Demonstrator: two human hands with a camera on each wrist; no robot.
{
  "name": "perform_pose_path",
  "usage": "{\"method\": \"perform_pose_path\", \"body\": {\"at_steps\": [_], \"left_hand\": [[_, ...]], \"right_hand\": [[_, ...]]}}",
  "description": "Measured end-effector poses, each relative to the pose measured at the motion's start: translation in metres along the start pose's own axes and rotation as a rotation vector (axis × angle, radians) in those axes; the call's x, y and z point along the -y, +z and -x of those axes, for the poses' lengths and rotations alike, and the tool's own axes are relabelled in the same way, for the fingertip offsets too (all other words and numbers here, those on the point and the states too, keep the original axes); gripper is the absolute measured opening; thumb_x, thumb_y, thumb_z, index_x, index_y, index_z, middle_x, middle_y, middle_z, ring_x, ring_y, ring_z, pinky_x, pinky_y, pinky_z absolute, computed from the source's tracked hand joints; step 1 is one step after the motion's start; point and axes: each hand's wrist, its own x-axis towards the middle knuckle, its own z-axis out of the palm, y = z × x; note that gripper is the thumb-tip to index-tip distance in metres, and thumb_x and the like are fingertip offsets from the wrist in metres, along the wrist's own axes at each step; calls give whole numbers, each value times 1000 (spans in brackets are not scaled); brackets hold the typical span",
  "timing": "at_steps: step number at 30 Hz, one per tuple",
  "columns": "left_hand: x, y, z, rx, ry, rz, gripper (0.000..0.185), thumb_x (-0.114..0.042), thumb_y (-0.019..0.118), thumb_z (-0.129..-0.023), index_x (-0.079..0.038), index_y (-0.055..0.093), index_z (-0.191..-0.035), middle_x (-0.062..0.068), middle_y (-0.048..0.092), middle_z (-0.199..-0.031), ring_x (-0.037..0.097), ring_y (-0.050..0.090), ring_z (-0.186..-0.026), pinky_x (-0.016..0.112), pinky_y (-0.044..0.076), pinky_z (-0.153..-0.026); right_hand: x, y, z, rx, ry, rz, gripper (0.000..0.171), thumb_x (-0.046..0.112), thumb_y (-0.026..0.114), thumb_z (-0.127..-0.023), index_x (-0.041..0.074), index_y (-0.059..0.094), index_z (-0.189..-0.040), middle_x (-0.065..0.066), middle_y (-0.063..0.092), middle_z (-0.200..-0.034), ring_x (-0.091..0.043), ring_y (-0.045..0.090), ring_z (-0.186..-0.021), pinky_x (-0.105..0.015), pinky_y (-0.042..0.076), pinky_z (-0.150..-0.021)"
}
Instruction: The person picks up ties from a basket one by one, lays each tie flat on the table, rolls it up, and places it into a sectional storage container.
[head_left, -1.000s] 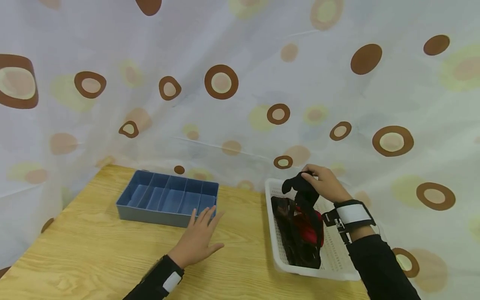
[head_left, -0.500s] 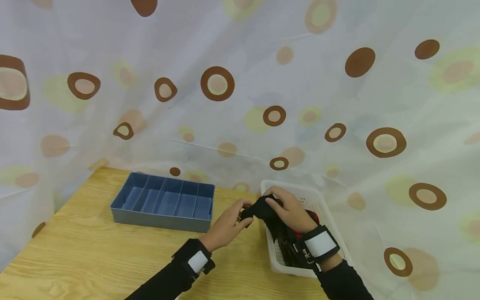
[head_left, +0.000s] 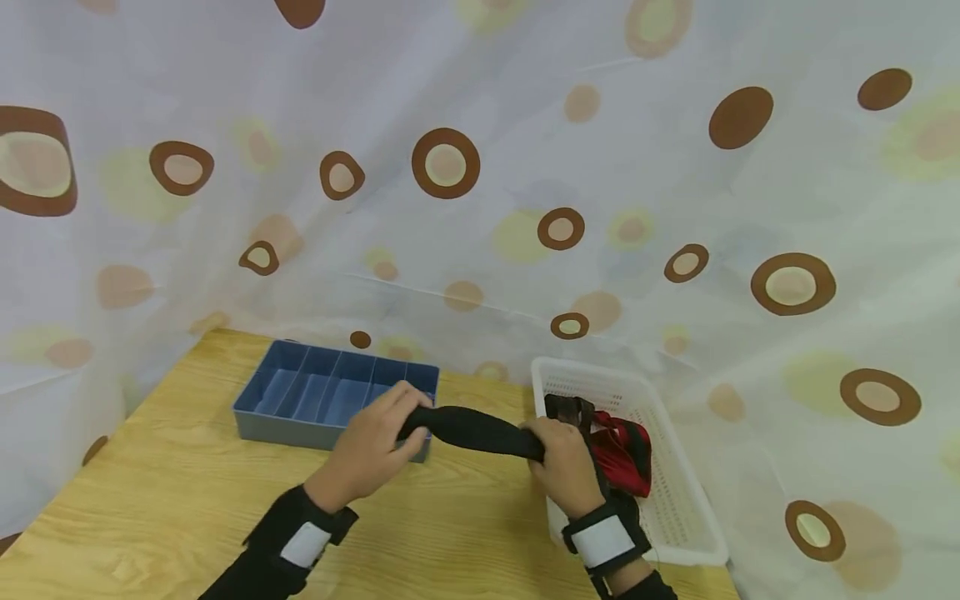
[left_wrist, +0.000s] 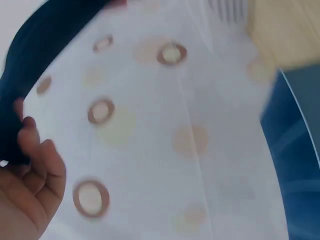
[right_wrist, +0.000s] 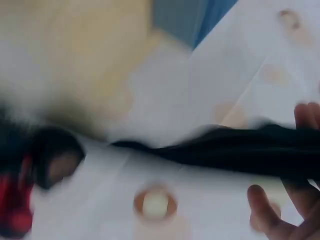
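A black piece of soft cloth [head_left: 480, 432], long and narrow, is stretched between both hands above the table. My left hand [head_left: 375, 446] pinches its left end in front of the blue box [head_left: 300, 432]. The other end is gripped by my right hand [head_left: 564, 467], at the left side of the white basket [head_left: 690, 500]. In the left wrist view, the dark cloth [left_wrist: 47, 42] runs up from the curled fingers of the left hand [left_wrist: 32, 192]. The right wrist view is blurred; there the cloth [right_wrist: 240, 150] crosses the fingers of the right hand [right_wrist: 292, 215].
Red-and-black cloth [head_left: 624, 454] and other dark items lie in the basket, partly hidden by the right arm. The blue box has several compartments. A wooden table [head_left: 427, 542] lies beneath, and a patterned curtain [head_left: 480, 267] hangs behind it.
The right hand has brought the black cloth out of the basket and leftward. The left hand has taken hold of one end, moved left, and the cloth is now stretched out straight.
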Motion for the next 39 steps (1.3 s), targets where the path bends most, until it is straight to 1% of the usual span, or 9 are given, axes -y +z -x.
{"method": "perform_pose_path", "body": {"at_steps": [3, 6, 9, 17, 22, 25, 29, 35, 39], "left_hand": [[15, -14, 13, 42, -53, -100, 15, -20, 61, -91, -15, 60, -104, -3, 55, -97, 5, 46, -76, 23, 40, -64], [24, -22, 23, 94, -87, -70, 12, -23, 57, -94, -17, 58, -103, -5, 52, -94, 4, 44, -74, 22, 39, -64], [28, -29, 27, 43, -120, -3, 8, -21, 53, -96, -16, 55, -102, -4, 50, -92, 5, 41, -71, 23, 36, -63], [33, -55, 37, -96, -136, -31, 7, -14, 54, -95, -12, 57, -101, -2, 52, -92, 5, 40, -73, 24, 35, -63], [41, -66, 46, -200, -155, -31, 10, -9, 53, -94, -8, 57, -103, 2, 55, -96, 7, 42, -75, 27, 37, -63], [46, -73, 50, -203, -191, -22, 13, -10, 52, -95, -6, 57, -106, 7, 57, -102, 14, 50, -84, 35, 44, -70], [49, -80, 54, -159, -234, -9, 16, -13, 55, -95, -6, 56, -108, 10, 57, -106, 25, 55, -91, 45, 47, -76], [45, -75, 54, -109, -221, 16, 21, -12, 59, -92, -7, 53, -111, 10, 58, -108, 22, 58, -91, 36, 50, -71], [32, -59, 47, -38, -190, 71, 23, -17, 62, -91, -12, 51, -111, 4, 57, -107, 16, 58, -88, 30, 51, -70]], "right_hand": [[-12, -8, 10, -72, -45, 185, 51, 6, 89, -53, 8, 68, -99, -7, 67, -93, -27, 65, -88, -45, 51, -79], [-20, -10, 15, -36, -127, 233, 61, 9, 91, -51, 7, 64, -106, -7, 64, -94, -25, 63, -85, -41, 52, -77], [-30, -6, 21, 10, -157, 258, 57, 6, 87, -58, 7, 63, -108, -4, 61, -91, -20, 61, -76, -34, 51, -70], [-66, -14, 46, 9, 42, 293, 34, -1, 86, -54, 4, 69, -83, -6, 55, -73, -20, 53, -54, -35, 47, -52], [-88, -23, 53, 17, 140, 228, 19, -9, 72, -66, 6, 61, -69, -3, 53, -69, -14, 49, -59, -31, 43, -51], [-91, -28, 56, 5, 160, 154, 22, -11, 66, -70, 9, 57, -68, -2, 57, -71, -11, 50, -64, -31, 44, -56], [-74, -27, 52, -3, 160, 64, 20, -10, 64, -72, 9, 60, -74, -4, 64, -78, -13, 56, -69, -32, 49, -62], [-9, -1, 41, 94, 176, -159, 18, -1, 68, -79, 9, 66, -93, -4, 68, -95, -18, 64, -89, -38, 53, -77], [55, 28, 30, 247, 167, -423, 56, 20, 73, -81, 12, 49, -131, -7, 56, -129, -25, 54, -119, -45, 46, -95]]}}
